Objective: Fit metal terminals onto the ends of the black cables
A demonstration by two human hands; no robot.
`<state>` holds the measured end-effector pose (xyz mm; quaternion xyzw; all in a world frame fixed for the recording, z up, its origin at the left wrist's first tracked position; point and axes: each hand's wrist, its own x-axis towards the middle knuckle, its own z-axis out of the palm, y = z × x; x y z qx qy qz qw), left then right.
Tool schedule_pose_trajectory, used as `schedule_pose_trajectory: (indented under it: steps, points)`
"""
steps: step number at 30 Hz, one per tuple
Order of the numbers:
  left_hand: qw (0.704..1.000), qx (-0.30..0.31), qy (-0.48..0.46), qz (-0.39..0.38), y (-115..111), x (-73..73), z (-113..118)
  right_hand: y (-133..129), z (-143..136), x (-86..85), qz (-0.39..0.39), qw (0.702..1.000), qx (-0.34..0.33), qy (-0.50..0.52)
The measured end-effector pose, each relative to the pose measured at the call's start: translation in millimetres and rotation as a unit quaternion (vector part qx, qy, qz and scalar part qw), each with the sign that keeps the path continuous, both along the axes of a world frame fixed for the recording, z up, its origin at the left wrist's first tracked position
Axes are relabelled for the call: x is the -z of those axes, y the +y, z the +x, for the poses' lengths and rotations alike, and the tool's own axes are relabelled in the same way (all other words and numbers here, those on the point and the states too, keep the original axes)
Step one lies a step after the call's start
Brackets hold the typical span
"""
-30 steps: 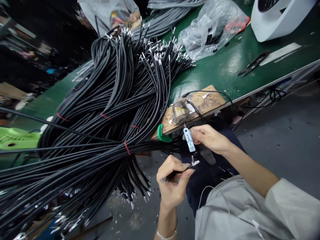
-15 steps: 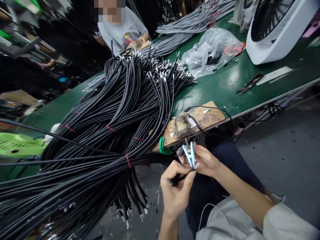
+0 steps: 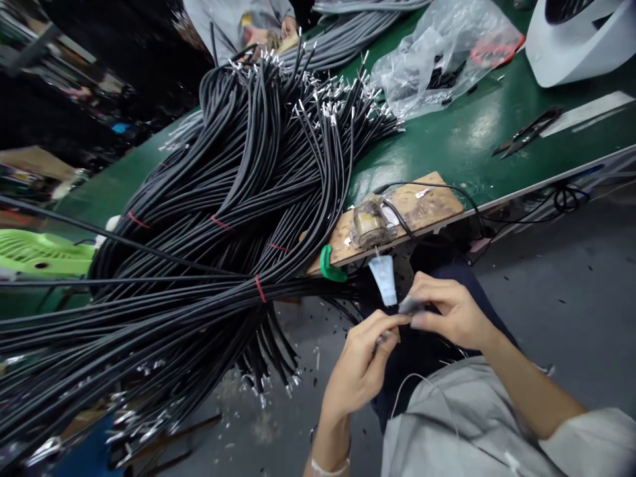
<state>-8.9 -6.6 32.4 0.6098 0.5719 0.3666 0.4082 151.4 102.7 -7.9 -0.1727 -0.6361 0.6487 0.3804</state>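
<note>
My left hand (image 3: 362, 361) is closed in front of the table edge. A dark bit of the black cable (image 3: 382, 338) shows between its thumb and fingers. Touching its fingertips is my right hand (image 3: 450, 311), its thumb and forefinger pressed together. A grey patch (image 3: 410, 305) at those fingertips is blurred; whether it is a finger cover or a held piece is unclear. Just above both hands, a light blue clip (image 3: 383, 279) sits on the shaft of a small taped motor (image 3: 370, 224), its outline smeared. The motor is fixed to a wooden board (image 3: 420, 202).
Black cable bundles (image 3: 238, 199) with red ties cover the left of the green table (image 3: 447, 146). A green clamp (image 3: 332, 265) grips the board. Snips (image 3: 529, 132), a plastic bag (image 3: 437, 59) and a white fan (image 3: 581, 46) lie beyond. Another person (image 3: 238, 26) works opposite.
Both hands have come away from the blue clip, down toward me, and now meet at the fingertips. The clip's open-legged shape has become a blurred cone. The view has tilted down.
</note>
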Motion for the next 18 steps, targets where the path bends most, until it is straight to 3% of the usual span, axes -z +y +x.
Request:
schedule_pose_trajectory:
  steps: [3, 5, 8, 12, 16, 18]
  points:
    - [0.998, -0.005, 0.058, -0.002, 0, 1.0, 5, -12, -6, -18.3, 0.136, 0.990, 0.032, -0.002]
    - [0.997, -0.027, 0.072, 0.016, -1, 1.3, 8, -19, -12, -22.7, 0.146, 0.986, 0.075, -0.003]
    - [0.991, -0.119, 0.050, 0.046, -3, 3.3, 12, -28, -17, -19.4, 0.136, 0.983, 0.127, -0.012]
    - [0.969, -0.240, 0.006, 0.066, -6, 8.1, 17, -37, -21, -10.8, 0.038, 0.989, 0.141, 0.012]
    - [0.966, -0.250, 0.009, 0.064, -6, 7.9, 20, -38, -28, -4.8, -0.104, 0.984, 0.133, 0.046]
    - [0.970, -0.236, 0.024, 0.055, -5, 5.1, 19, -36, -31, -1.1, -0.193, 0.975, 0.088, 0.063]
